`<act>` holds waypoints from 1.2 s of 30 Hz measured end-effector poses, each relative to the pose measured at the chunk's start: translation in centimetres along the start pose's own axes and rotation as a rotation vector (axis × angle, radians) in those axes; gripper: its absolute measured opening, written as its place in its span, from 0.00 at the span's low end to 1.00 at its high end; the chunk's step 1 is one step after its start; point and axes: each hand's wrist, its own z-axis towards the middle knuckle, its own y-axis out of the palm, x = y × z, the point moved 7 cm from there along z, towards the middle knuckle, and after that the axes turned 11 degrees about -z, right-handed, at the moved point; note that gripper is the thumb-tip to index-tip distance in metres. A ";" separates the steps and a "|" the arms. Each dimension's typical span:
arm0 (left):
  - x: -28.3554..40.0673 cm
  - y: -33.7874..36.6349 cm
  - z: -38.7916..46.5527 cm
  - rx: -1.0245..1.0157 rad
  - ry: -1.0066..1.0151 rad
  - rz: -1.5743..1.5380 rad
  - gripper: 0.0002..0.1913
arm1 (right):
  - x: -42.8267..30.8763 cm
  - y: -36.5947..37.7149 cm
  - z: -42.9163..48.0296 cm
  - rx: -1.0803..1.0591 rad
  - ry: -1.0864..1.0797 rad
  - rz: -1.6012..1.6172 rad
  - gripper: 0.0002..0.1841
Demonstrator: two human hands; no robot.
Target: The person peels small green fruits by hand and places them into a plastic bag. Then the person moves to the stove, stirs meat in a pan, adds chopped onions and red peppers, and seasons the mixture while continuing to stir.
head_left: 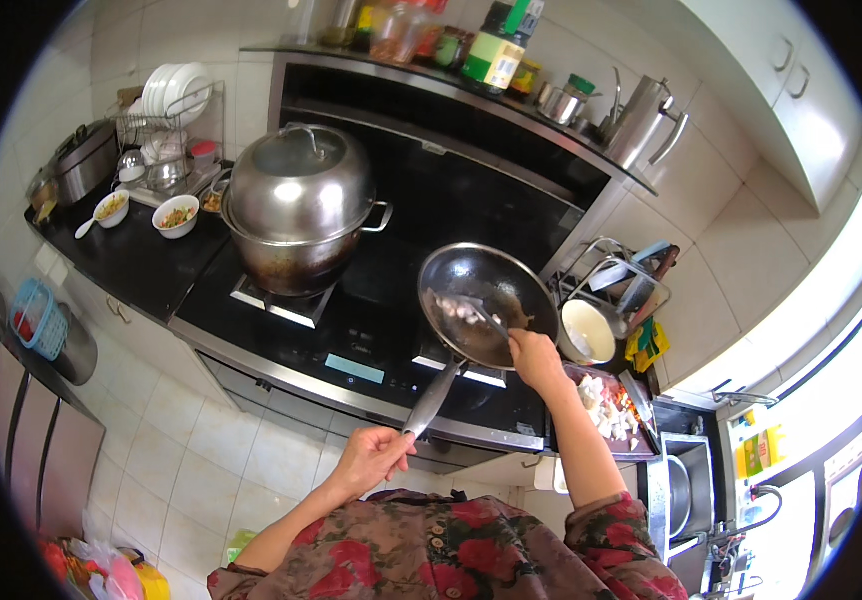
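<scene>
A dark wok (487,285) rests over the right burner of the black stove. My left hand (373,459) grips the end of the wok's long metal handle (431,405). In my right hand (538,360) is a spatula (489,318), its blade down inside the wok. Small whitish food pieces (461,309) lie at the blade, towards the wok's left side. Right of the wok sits a cream-coloured bowl (588,330). Below that bowl, a cutting board (637,444) carries chopped white pieces, chopped red pieces and a knife (636,396).
A large lidded steel pot (299,195) stands on the left burner. Small bowls of chopped food (175,217) are on the left counter, near a dish rack (168,127). A rack with knives (614,277) is at right. Jars line the glass shelf (431,71) above; a sink (690,487) is lower right.
</scene>
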 end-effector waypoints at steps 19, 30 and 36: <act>0.0 0.7 0.3 -0.017 -0.039 -0.099 0.14 | 4.5 -1.4 -3.1 -0.039 0.162 -0.089 0.12; -0.3 0.5 -0.1 0.013 -0.056 -0.085 0.14 | 0.6 -3.3 -5.5 -0.123 0.047 -0.124 0.11; -0.1 0.2 -0.2 0.017 -0.035 -0.076 0.14 | 2.7 -4.6 -5.2 -0.023 0.122 -0.147 0.10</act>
